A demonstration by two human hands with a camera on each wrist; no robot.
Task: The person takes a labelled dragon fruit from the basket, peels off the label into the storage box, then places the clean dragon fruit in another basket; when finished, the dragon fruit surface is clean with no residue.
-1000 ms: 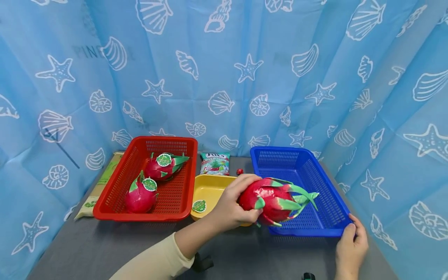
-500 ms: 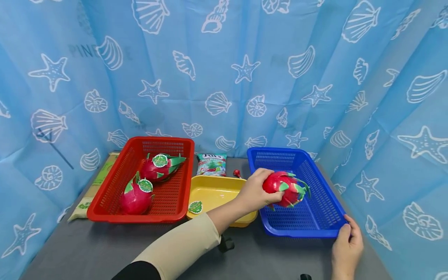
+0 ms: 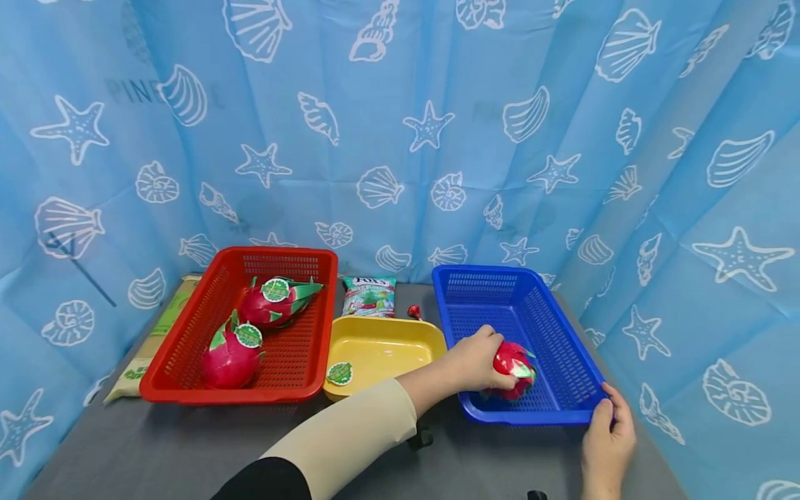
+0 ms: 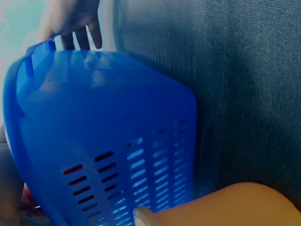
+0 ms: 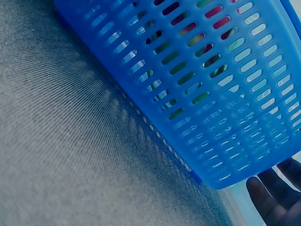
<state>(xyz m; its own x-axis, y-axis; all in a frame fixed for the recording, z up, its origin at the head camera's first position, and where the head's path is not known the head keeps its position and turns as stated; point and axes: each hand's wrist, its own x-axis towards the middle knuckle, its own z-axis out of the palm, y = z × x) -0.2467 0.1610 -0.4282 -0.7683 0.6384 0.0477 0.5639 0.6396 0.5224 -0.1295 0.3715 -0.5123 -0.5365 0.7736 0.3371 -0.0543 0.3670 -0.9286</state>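
In the head view my left hand (image 3: pixel 480 357) grips a red dragon fruit (image 3: pixel 515 367) with green scales. The fruit is low inside the blue slotted basket (image 3: pixel 531 417), near its front left; whether it touches the bottom I cannot tell. My right hand (image 3: pixel 609 439) holds the basket's front right corner, fingers over the rim and thumb at the front. The right wrist view shows that hand's fingers (image 5: pixel 277 190) at the basket corner (image 5: pixel 221 174), with red and green showing through the slots. In the left wrist view the basket's front wall (image 4: pixel 99 108) fills much of the picture.
A red slotted basket (image 3: pixel 225 396) on the left bears two dragon fruits (image 3: pixel 232 357) with green stickers. Between the baskets stands a yellow tub (image 3: pixel 375 347). Behind it lie a Fox's candy bag (image 3: pixel 369 297) and a small red item (image 3: pixel 414 312). A flat green-beige packet (image 3: pixel 140 354) lies far left.
My left hand has carried the dragon fruit rightward and down, from in front of the basket's left side to inside it. My right hand has stayed on the basket's corner.
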